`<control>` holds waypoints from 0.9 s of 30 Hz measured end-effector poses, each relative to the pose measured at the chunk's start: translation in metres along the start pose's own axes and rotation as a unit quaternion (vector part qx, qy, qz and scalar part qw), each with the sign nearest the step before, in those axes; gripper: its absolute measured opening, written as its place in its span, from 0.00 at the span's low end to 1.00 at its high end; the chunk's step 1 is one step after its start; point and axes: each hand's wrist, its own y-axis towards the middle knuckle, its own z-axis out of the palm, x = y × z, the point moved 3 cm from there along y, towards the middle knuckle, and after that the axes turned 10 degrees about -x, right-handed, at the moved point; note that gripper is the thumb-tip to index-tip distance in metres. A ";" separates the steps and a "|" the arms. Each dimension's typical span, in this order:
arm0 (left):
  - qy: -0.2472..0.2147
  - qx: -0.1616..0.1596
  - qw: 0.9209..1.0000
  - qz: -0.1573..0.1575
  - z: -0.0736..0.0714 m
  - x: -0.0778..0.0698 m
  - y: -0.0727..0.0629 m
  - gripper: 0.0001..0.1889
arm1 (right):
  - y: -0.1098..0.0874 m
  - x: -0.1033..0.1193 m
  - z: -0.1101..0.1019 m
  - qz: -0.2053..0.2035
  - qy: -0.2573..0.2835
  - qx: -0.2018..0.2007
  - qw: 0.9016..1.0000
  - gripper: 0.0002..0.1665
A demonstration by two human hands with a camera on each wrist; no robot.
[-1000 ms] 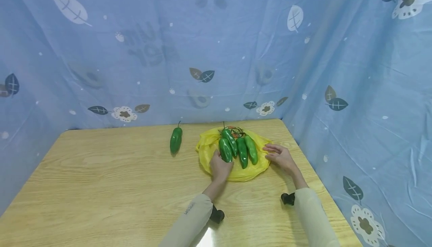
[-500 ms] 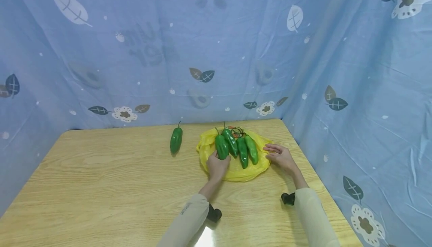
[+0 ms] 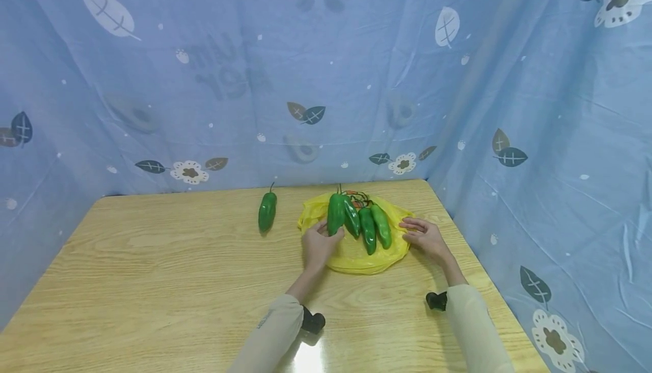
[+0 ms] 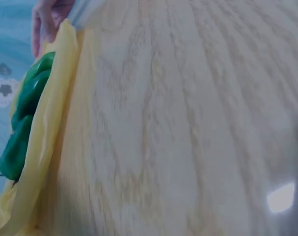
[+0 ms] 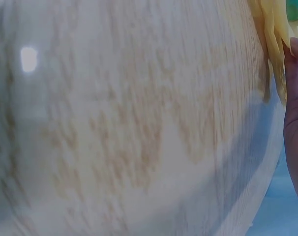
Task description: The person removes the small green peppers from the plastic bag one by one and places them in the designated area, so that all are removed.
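Observation:
In the head view my left hand (image 3: 317, 244) grips the lower end of a dark green pepper (image 3: 335, 214) between thumb and fingers, its stem pointing away. This pepper is over the left part of a yellow plastic bag (image 3: 356, 262). More green peppers (image 3: 368, 230) lie side by side on the bag, one of them a lighter green pepper (image 3: 381, 226). My right hand (image 3: 427, 238) pinches the bag's right edge; the right wrist view shows the yellow film (image 5: 274, 44) at its thumb and fingertip. The left wrist view shows green peppers (image 4: 28, 105) behind the bag's raised rim.
A single green pepper (image 3: 267, 212) lies on the wooden table (image 3: 168, 282), left of the bag. Small reddish-orange pieces with dark stems (image 3: 356, 196) sit at the bag's back. A blue patterned curtain (image 3: 229, 78) hangs behind the table and along its right side.
My left hand has moved left and slightly away with its pepper, which has turned from slanting to nearly straight, stem pointing away. The right hand stays at the bag's edge.

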 end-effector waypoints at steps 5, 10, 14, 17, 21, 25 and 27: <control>-0.032 0.001 0.999 0.026 -0.008 -0.005 0.004 0.24 | -0.001 0.002 0.000 -0.003 -0.007 0.004 1.000 0.31; -0.041 -0.018 0.997 0.059 -0.018 -0.012 0.006 0.24 | 0.000 0.001 0.001 -0.005 -0.010 -0.001 1.000 0.30; -0.046 -0.019 0.996 0.072 -0.026 -0.018 0.007 0.24 | 0.001 -0.003 -0.001 -0.009 -0.006 -0.003 1.000 0.30; -0.043 -0.022 0.996 0.075 -0.030 -0.021 0.009 0.24 | 0.002 -0.004 -0.002 -0.010 -0.007 0.000 1.000 0.31; -0.039 -0.037 0.996 0.077 -0.037 -0.021 0.013 0.24 | 0.000 -0.004 -0.003 -0.008 -0.012 0.002 1.000 0.31; -0.034 -0.051 0.995 0.080 -0.045 -0.023 0.017 0.24 | 0.001 -0.003 -0.002 -0.005 -0.019 0.002 1.000 0.31; -0.030 -0.057 0.995 0.079 -0.048 -0.023 0.020 0.24 | 0.002 -0.004 -0.002 -0.004 -0.019 0.001 1.000 0.31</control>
